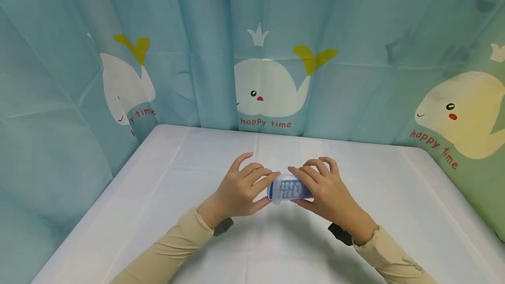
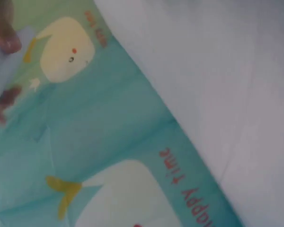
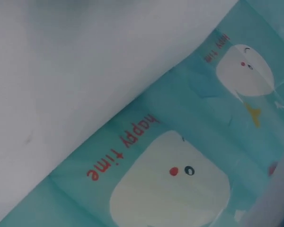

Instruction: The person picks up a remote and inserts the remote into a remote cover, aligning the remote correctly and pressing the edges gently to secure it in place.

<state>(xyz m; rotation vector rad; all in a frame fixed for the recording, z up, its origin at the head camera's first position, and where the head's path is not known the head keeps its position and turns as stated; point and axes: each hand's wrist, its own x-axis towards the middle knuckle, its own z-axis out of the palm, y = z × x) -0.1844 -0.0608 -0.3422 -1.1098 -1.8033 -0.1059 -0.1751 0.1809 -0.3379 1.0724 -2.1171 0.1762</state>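
In the head view, a small remote control (image 1: 292,189), blue-faced with pale buttons, is held above the table between the two hands. A translucent whitish cover (image 1: 277,191) wraps its left end. My left hand (image 1: 243,189) pinches that end, thumb below and a fingertip above, other fingers raised. Gripping the remote's right part is my right hand (image 1: 325,189), with its thumb under the lower edge and fingers over the top; they hide that end. In the left wrist view, a fingertip (image 2: 9,43) touches a whitish edge at the upper left.
A white-covered table (image 1: 213,161) lies beneath the hands. Behind and beside it hangs a blue-green curtain (image 1: 209,56) printed with whales. A dark strap piece (image 1: 223,226) shows under the left wrist, another dark piece (image 1: 340,234) under the right.
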